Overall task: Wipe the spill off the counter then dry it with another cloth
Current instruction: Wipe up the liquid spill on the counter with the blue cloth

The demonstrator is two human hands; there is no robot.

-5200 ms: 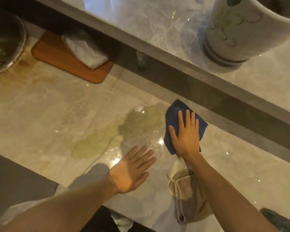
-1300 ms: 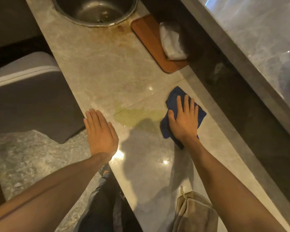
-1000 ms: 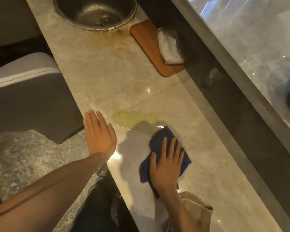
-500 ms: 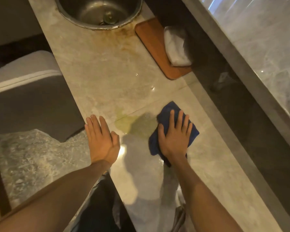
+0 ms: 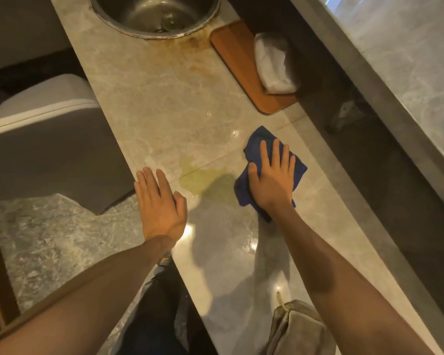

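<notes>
While hands (image 5: 271, 180) flatten cloth (image 5: 254, 152), counter (image 5: 164, 103) lies bare.

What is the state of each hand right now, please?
Left hand: open, flat at the counter edge, holding nothing.
Right hand: open, palm pressing the blue cloth onto the counter beside the spill.

You have one view only, worn on your head, looking steeply down and forward along the counter (image 5: 164, 103) from close above; the sink (image 5: 157, 16) lies at its far end, the floor left of it.
</notes>
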